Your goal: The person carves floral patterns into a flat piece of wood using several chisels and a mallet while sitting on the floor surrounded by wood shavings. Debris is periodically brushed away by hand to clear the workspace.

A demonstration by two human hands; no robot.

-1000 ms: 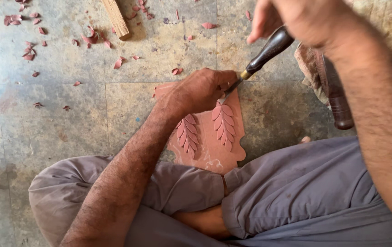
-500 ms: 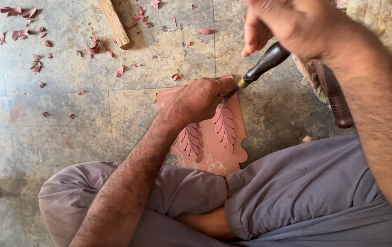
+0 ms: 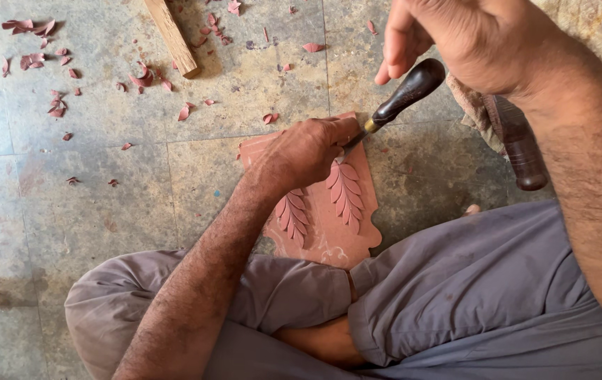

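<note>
On the tiled floor between the knees, reddish leaf-carved wooden panel (image 3: 329,211). Left hand (image 3: 301,151) pinches dark-handled chisel (image 3: 396,98), right hand (image 3: 480,39) curled above at two o'clock. Advise shallow, steadied cuts.

no packages, labels, signs, screens

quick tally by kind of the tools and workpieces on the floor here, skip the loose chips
Carving chisel with dark handle, gripped by the left hand near the blade, right hand above its butt: 1
Reddish carved panel with leaf pattern: 1
Dark wooden mallet-like handle on the cloth: 1
Pale wooden stick: 1
Total: 4
</note>
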